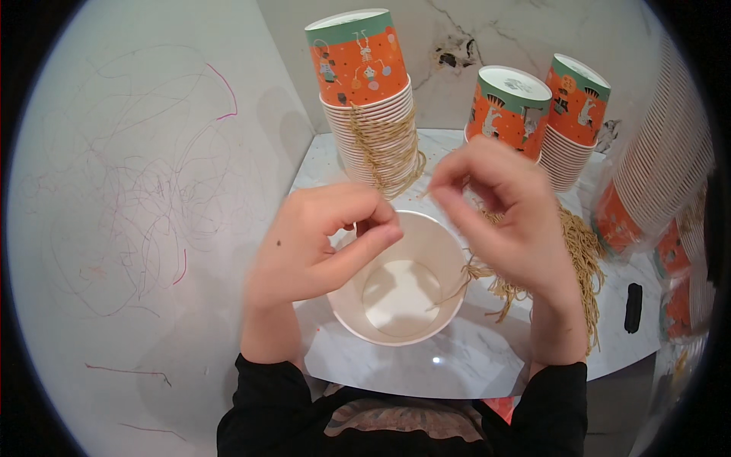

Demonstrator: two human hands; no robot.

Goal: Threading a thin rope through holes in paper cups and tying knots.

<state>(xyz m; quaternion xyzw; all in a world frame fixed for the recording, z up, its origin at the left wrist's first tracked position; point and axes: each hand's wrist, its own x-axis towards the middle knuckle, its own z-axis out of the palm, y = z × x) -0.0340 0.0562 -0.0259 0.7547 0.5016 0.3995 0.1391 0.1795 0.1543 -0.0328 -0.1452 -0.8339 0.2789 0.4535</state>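
A white paper bucket (400,293) stands mouth up in front of me, and a strand of tan string (454,293) crosses its right wall. Over its left rim is my left hand (327,240), thumb and finger pinched together; what they hold, if anything, is hidden. My right hand (506,217) is raised over the right rim. Its thumb and forefinger close on what looks like a short end of tan string (423,195). Under and beside the right wrist lies a heap of tan strings (582,255), partly covered by that hand.
Behind the bucket rises a stack of upside-down orange and green paper buckets (358,65), with tan string loops (396,156) on its side. Two shorter stacks (575,107) stand back right. Plastic-wrapped buckets (659,167) and a black object (633,308) are at right. A scribbled white wall (152,190) borders the left.
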